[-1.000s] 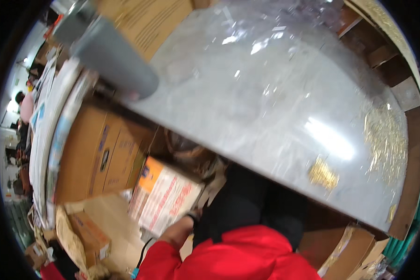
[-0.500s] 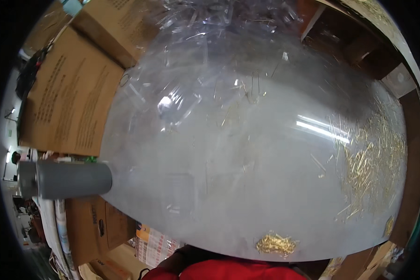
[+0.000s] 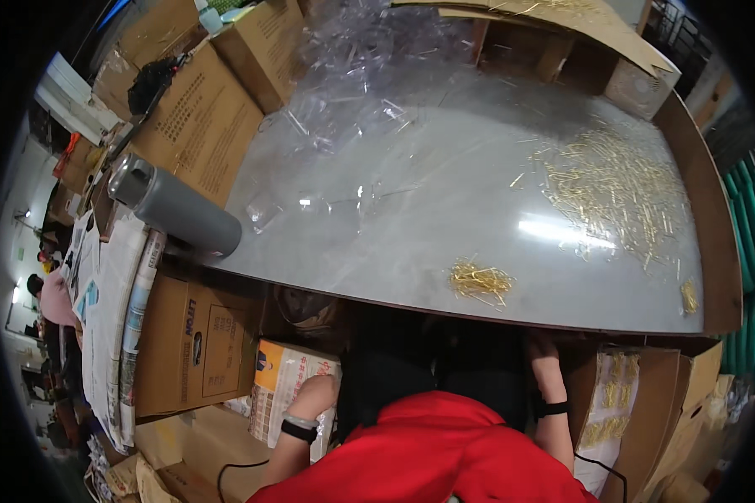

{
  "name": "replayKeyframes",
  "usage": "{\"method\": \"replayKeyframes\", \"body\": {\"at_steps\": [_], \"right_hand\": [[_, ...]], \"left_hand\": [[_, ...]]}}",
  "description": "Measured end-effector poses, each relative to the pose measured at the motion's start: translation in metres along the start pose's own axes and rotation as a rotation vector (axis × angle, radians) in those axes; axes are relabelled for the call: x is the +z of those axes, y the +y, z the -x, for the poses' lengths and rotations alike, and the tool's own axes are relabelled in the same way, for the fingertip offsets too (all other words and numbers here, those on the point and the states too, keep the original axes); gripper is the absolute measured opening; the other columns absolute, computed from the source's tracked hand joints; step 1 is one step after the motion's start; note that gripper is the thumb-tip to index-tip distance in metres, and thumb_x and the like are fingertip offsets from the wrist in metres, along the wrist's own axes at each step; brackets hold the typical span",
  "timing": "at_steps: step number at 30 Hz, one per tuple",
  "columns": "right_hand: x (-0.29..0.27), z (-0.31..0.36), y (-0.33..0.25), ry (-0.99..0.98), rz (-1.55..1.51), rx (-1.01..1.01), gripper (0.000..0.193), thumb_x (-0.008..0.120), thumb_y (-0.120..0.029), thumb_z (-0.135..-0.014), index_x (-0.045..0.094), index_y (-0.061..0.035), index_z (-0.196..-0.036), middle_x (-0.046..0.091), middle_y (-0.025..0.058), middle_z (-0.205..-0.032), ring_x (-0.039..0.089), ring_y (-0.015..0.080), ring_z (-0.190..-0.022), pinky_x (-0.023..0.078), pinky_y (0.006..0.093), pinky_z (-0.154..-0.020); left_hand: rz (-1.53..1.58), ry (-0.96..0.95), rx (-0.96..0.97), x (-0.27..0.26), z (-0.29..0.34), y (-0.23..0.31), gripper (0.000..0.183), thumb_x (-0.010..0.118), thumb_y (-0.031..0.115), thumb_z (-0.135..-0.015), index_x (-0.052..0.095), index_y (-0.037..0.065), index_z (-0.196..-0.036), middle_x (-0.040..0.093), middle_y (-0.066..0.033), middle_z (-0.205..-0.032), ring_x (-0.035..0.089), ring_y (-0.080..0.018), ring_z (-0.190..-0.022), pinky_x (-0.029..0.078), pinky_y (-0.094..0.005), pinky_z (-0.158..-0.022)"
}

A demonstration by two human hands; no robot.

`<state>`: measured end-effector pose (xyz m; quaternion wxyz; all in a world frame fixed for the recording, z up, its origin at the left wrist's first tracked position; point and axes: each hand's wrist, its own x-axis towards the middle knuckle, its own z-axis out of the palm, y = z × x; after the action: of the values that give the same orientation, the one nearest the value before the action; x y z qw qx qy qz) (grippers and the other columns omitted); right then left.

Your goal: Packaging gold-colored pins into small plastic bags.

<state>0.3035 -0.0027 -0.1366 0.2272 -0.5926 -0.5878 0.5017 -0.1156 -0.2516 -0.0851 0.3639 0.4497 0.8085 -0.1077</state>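
Note:
My left hand (image 3: 315, 397) is low beside my left thigh, next to a white and orange printed box (image 3: 298, 373); its fingers are hidden. Under the front edge of the table, by my right thigh, is my right hand (image 3: 543, 345), its fingers mostly out of sight. Both wrists wear black bands. On the grey tabletop (image 3: 377, 251), a small heap of gold wire pins (image 3: 481, 282) lies near the front edge. A wide scatter of similar gold pins (image 3: 617, 189) covers the right side, with a little bunch (image 3: 689, 297) at the right corner.
Clear plastic pieces (image 3: 361, 67) are piled at the far left. A grey bottle (image 3: 176, 206) stands at the left edge by large cardboard boxes (image 3: 205, 121). Cardboard walls (image 3: 700, 210) border the right side. An open carton (image 3: 646, 411) holding gold pins stands below at the right.
The view has shifted, showing more of my lap and the floor. My hands and forearms have come into sight below the table. The small heap of pins still lies near the front edge.

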Motion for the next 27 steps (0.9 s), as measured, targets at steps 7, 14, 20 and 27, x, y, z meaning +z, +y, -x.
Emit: {"method": "replayKeyframes", "body": {"at_steps": [7,14,20,27], "right_hand": [[-0.008,0.072,-0.129,0.063,0.056,-0.450,0.016,0.072,-0.003,-0.090,0.073,-0.0002,-0.105,0.068,0.0104,-0.087,0.066,0.0164,-0.078,0.051,0.0272,-0.071],[0.012,0.059,-0.179,0.355,0.581,-0.775,0.057,0.068,-0.014,-0.095,0.047,0.0021,-0.145,0.057,0.0199,-0.141,0.047,0.0393,-0.139,0.028,0.0564,-0.118],[0.021,0.032,-0.183,0.252,0.635,-0.808,0.049,0.070,-0.009,-0.092,0.054,-0.0019,-0.138,0.062,0.0174,-0.134,0.053,0.0352,-0.134,0.031,0.0575,-0.116],[0.032,-0.004,-0.193,0.189,0.470,-0.913,0.040,0.075,-0.006,-0.084,0.065,-0.0043,-0.124,0.068,0.0167,-0.120,0.061,0.0324,-0.122,0.046,0.0482,-0.106]], "left_hand": [[0.406,0.738,0.748,-0.122,0.053,0.111,0.018,0.077,0.010,-0.086,0.073,0.001,-0.102,0.073,-0.0147,-0.099,0.069,-0.0368,-0.094,0.054,-0.0403,-0.081],[0.144,0.820,1.104,-0.150,-0.024,0.199,0.072,0.079,0.026,-0.086,0.047,-0.006,-0.142,0.051,-0.0235,-0.142,0.043,-0.0426,-0.139,0.032,-0.0521,-0.120],[0.076,0.703,1.102,-0.149,-0.050,0.219,0.073,0.075,0.025,-0.088,0.041,-0.006,-0.145,0.045,-0.0217,-0.147,0.040,-0.0415,-0.142,0.030,-0.0533,-0.121],[0.130,0.675,1.167,-0.149,-0.051,0.219,0.058,0.070,0.015,-0.091,0.048,-0.001,-0.142,0.049,-0.0194,-0.141,0.045,-0.0408,-0.137,0.034,-0.0523,-0.119]]}}
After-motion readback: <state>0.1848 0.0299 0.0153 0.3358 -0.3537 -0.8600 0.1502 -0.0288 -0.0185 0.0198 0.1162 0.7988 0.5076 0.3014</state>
